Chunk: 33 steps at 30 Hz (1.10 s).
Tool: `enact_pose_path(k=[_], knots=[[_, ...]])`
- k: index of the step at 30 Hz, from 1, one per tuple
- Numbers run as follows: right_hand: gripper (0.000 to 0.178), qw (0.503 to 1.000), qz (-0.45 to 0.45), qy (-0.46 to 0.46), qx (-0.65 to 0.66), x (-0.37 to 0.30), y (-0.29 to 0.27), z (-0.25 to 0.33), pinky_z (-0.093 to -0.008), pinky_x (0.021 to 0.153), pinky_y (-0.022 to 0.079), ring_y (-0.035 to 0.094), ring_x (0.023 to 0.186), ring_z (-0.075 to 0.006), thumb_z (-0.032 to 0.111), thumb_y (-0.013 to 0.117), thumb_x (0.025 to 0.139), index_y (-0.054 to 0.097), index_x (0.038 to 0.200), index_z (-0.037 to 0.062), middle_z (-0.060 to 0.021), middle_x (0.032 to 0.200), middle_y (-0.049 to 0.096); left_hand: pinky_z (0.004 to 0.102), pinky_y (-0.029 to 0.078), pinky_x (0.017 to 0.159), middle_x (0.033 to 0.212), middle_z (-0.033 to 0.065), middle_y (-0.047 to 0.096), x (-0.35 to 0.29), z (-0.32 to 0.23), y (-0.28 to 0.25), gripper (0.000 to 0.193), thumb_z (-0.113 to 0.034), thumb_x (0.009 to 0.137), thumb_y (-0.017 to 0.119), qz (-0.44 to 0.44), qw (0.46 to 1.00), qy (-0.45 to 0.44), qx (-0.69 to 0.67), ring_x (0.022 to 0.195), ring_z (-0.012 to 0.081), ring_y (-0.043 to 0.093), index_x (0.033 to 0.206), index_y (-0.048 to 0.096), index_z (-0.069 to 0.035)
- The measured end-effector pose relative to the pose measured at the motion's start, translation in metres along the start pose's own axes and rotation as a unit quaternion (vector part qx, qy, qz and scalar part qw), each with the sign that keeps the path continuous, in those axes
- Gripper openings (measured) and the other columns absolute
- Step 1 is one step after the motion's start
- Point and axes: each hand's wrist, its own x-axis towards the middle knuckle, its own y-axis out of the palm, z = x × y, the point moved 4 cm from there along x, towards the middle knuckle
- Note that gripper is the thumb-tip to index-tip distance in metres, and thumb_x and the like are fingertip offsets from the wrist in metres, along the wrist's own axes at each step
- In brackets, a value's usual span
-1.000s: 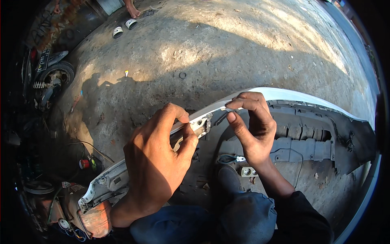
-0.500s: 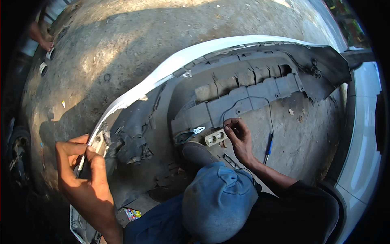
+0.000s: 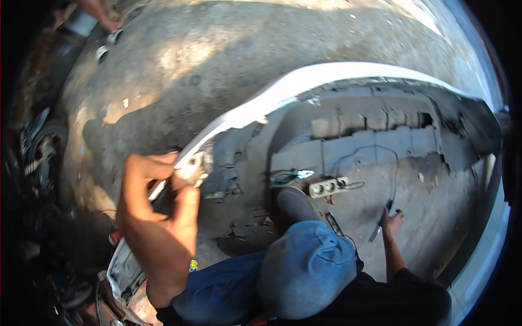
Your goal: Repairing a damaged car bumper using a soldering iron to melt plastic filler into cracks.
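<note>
A long white car bumper (image 3: 331, 73) lies with its dark inner side up and curves around me. My left hand (image 3: 157, 206) is closed, thumb and fingers pinching the rim at its near left end, beside a pale bracket area. Farther right, my right hand (image 3: 394, 221) is closed around a soldering iron (image 3: 375, 232), its tip low and toward me. Motion smears those fingers somewhat. A thin black cord runs from the iron toward a cream power strip (image 3: 321, 189). Blue-handled pliers (image 3: 291, 176) lie just left of the strip.
A rounded blue cloth shape (image 3: 307, 271) fills the lower middle, a grey shoe (image 3: 293, 204) beyond it. Another person's hand (image 3: 112, 26) touches a white cup-like object at the far left. A white car panel (image 3: 484, 244) stands at right. Dark machine parts (image 3: 46, 146) crowd the left.
My right hand has left the power strip's right end and moved right, taking hold of the soldering iron and tilting it. A dark plug now shows in the strip. My left hand keeps its pinch.
</note>
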Motion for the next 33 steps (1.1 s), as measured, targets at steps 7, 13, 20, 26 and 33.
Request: enact_pose_path(k=[7,13,20,26,33], knots=[[0.050,0.962,0.251,-0.094,0.055,0.034,0.062,-0.022,-0.0411,0.081,0.050,0.066,0.089,-0.0343,0.046,0.068,0.086,0.066,0.098,-0.0031,-0.0178,0.089,0.069,0.0438,0.052,0.074,0.092,0.0165,0.067,-0.002,0.015,-0.015,0.025,0.002,0.074,0.070,0.001,0.999,0.027,0.020,0.085,0.0381,0.066,0.090,0.051,-0.003],[0.041,0.857,0.289,-0.076,0.420,0.033,-0.017,0.045,-0.0300,0.065,0.043,0.052,0.071,-0.0140,0.043,0.058,0.097,0.060,0.092,0.0023,-0.0019,0.074,0.053,0.0431,0.052,0.074,0.093,0.0167,0.067,0.000,0.012,-0.011,0.024,0.002,0.075,0.070,0.000,1.000,0.022,0.008,0.085,0.0372,0.067,0.091,0.052,-0.003],[0.026,0.513,0.308,-0.002,0.801,-0.021,-0.188,0.244,-0.0206,0.049,0.030,0.036,0.055,-0.0053,0.037,0.053,0.101,0.053,0.100,0.0102,0.0035,0.070,0.047,0.0412,0.053,0.073,0.093,0.0177,0.067,-0.001,0.003,-0.013,0.024,0.003,0.075,0.070,-0.002,1.000,0.012,0.007,0.084,0.0357,0.067,0.091,0.052,-0.002],[0.035,0.382,0.305,-0.118,0.865,-0.111,-0.295,0.362,-0.0195,0.044,0.033,0.039,0.048,-0.0077,0.040,0.044,0.104,0.051,0.110,0.0065,-0.0017,0.069,0.049,0.0424,0.052,0.070,0.091,0.0152,0.068,-0.001,0.011,-0.012,0.023,0.001,0.075,0.071,-0.009,1.000,0.021,0.017,0.082,0.0359,0.067,0.088,0.052,-0.003],[0.036,0.379,0.260,-0.254,0.851,-0.154,-0.315,0.407,-0.0241,0.043,0.043,0.052,0.051,-0.0137,0.036,0.050,0.100,0.046,0.107,0.0013,-0.0108,0.082,0.052,0.0436,0.052,0.070,0.089,0.0131,0.067,-0.002,0.008,-0.013,0.023,-0.002,0.075,0.072,-0.005,1.000,0.015,0.003,0.082,0.0363,0.067,0.086,0.053,-0.004]])
